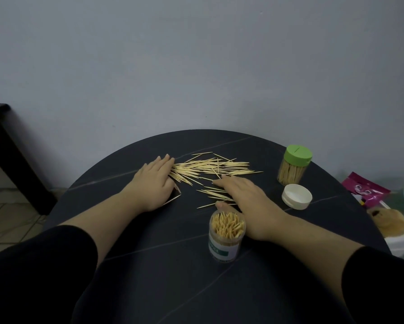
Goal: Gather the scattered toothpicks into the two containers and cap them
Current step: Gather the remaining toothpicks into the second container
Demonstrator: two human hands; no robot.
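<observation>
Step in hand: raking. My left hand [156,181] and right hand [245,199], flat, fingers straight, holding nothing, press the loose toothpicks [210,168] on the table [149,265]. Open jar [226,235] nearest; green-lidded jar [294,167] and white cap [297,196] at right. Next, I judge: bunch, pinch, load.

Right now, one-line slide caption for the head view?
Flat left hand and right hand rest on scattered toothpicks; open jar in front, white cap and green-capped jar at right.

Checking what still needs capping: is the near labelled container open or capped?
Open: the labelled container shows bare toothpick tips at its mouth; a white cap lies apart.
</observation>
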